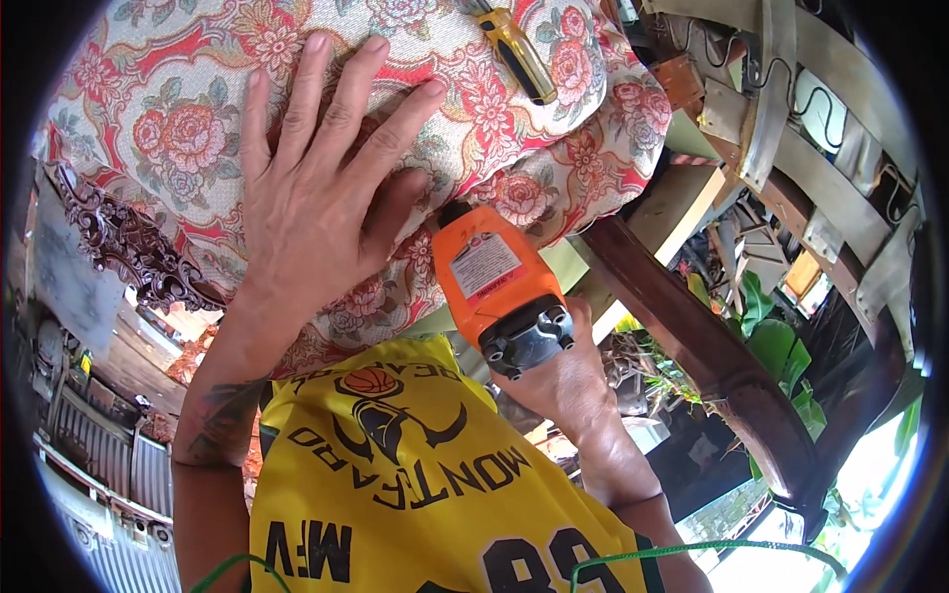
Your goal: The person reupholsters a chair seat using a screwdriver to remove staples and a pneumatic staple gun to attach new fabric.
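Note:
My left hand (311,203) lies spread on a floral upholstery fabric (188,138) in red, cream and green, pressing it down with the fingers pointing away from me. Just right of its thumb, an orange staple gun (489,262) with a black end cap has its nose against a fold of the cloth. My right hand (559,381) is closed around the gun from below; the gun's body hides most of the fingers. Farther up, a screwdriver (521,57) with a yellow and black handle rests on the fabric.
Carved dark wood trim (124,242) borders the fabric at the left. On the right stands a polished brown wooden leg (692,326), with a frame of woven straps (830,168) and wire springs beyond it. Green leaves (776,346) show behind. A green cord (712,546) crosses the lower edge.

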`<action>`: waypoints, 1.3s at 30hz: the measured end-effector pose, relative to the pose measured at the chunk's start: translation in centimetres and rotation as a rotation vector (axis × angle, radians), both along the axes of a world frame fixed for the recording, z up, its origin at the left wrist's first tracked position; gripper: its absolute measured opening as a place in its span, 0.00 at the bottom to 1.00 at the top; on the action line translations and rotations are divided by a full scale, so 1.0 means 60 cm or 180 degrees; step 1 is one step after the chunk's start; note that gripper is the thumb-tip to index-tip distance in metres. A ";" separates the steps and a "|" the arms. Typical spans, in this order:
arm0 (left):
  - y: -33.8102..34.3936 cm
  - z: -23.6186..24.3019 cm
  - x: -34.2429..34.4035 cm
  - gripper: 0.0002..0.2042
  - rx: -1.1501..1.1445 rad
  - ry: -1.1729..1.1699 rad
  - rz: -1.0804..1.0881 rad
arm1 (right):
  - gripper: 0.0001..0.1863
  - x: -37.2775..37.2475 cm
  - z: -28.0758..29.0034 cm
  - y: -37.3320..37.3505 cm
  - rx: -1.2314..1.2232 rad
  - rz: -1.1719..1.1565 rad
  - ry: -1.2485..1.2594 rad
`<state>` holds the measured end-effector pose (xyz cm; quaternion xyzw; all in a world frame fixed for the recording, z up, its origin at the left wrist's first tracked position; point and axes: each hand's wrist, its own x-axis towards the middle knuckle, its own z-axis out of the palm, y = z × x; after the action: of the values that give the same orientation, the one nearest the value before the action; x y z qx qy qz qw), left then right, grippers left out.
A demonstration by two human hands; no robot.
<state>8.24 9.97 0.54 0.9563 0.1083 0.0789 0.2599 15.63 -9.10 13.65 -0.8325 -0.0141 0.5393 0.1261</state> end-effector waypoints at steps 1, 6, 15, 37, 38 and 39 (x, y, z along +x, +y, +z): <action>0.000 -0.004 0.000 0.28 -0.0004 0.0018 -0.0005 | 0.38 0.004 0.002 0.006 -0.0171 -0.0083 0.0087; 0.001 -0.013 0.000 0.25 -0.0027 -0.0019 0.0071 | 0.38 -0.003 0.002 0.003 -0.0232 -0.0077 -0.0117; 0.002 -0.024 -0.004 0.27 -0.0092 -0.0234 0.0202 | 0.21 -0.023 -0.027 -0.024 0.0480 0.0274 -0.0797; -0.073 -0.027 -0.006 0.49 0.0953 -0.0096 -0.0006 | 0.20 -0.189 0.012 -0.259 0.1577 -0.0427 -0.1180; -0.081 -0.030 -0.002 0.49 0.1107 -0.0032 0.0135 | 0.20 -0.193 0.007 -0.262 0.1640 -0.0513 -0.1216; -0.087 -0.032 0.004 0.50 0.1259 0.0027 0.0279 | 0.20 -0.197 0.001 -0.266 0.1688 -0.0569 -0.1212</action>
<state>8.49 4.75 -1.39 0.9834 0.1333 0.1057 0.0628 3.84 -25.04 13.70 -0.8545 -0.1042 0.3385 0.3800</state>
